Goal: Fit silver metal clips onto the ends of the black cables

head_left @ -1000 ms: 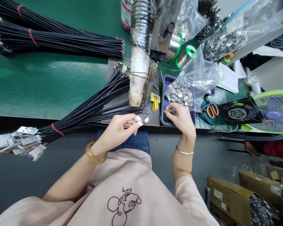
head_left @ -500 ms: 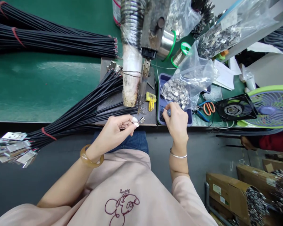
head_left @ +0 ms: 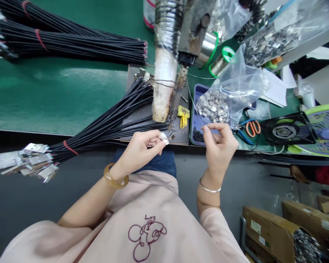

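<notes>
My left hand is closed in a pinch on a small metal connector at the end of a black cable, held just under the tip of the soldering iron. My right hand is closed beside the blue tray, its fingertips pinching a thin solder wire that runs up toward the green spools. A bundle of black cables fans out leftward from my left hand, ending in metal plugs.
A clear bag of small metal shells lies on the blue tray. Orange-handled scissors, a black fan and a green-rimmed fan sit right. More cable bundles lie on the green mat. Cardboard boxes stand lower right.
My right hand has lifted off the blue tray and drawn back toward me, pinching the solder wire. My left hand keeps the connector under the iron tip.
</notes>
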`<state>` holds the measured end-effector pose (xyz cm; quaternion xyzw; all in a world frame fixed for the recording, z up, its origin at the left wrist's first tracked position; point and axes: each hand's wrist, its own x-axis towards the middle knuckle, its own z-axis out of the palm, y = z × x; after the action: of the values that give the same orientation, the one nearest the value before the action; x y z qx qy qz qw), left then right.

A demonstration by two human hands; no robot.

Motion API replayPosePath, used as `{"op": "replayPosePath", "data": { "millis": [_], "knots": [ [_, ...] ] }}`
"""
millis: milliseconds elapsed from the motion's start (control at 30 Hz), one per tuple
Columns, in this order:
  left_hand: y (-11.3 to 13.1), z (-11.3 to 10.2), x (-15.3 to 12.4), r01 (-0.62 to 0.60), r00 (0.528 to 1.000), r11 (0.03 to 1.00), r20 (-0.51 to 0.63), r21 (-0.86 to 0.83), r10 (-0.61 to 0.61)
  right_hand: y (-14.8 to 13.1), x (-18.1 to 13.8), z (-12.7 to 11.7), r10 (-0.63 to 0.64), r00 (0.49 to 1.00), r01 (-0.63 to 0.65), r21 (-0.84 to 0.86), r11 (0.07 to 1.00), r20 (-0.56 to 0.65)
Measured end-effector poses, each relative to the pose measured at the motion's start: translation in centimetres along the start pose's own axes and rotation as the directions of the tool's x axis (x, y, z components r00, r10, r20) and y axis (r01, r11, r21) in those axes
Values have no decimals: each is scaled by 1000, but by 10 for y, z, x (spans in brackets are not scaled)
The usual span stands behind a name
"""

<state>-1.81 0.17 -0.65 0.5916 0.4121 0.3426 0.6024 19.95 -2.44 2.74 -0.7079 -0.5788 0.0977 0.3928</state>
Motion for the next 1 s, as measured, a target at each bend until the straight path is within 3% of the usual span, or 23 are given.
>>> {"op": "replayPosePath", "data": {
  "millis": [100,200,367,633,1000],
  "knots": [
    [-1,1,0,5,1000,999,-28,-52,-6,-12,-18,5,13,993,-44,263,964,117],
    [0,2,1,-4,999,997,-41,-75,1,-17,-32,18,-9,966,-89,365,927,258],
    [1,4,2,-9,998,999,-60,-51,6,-20,-39,38,26,971,-110,347,931,237],
    [-1,5,1,-13,997,1000,-77,-14,12,-20,-39,37,12,967,-86,281,956,256],
    [-1,4,1,-66,997,997,-46,34,68,-22,-41,38,-118,975,87,164,983,189]
  ]
}}
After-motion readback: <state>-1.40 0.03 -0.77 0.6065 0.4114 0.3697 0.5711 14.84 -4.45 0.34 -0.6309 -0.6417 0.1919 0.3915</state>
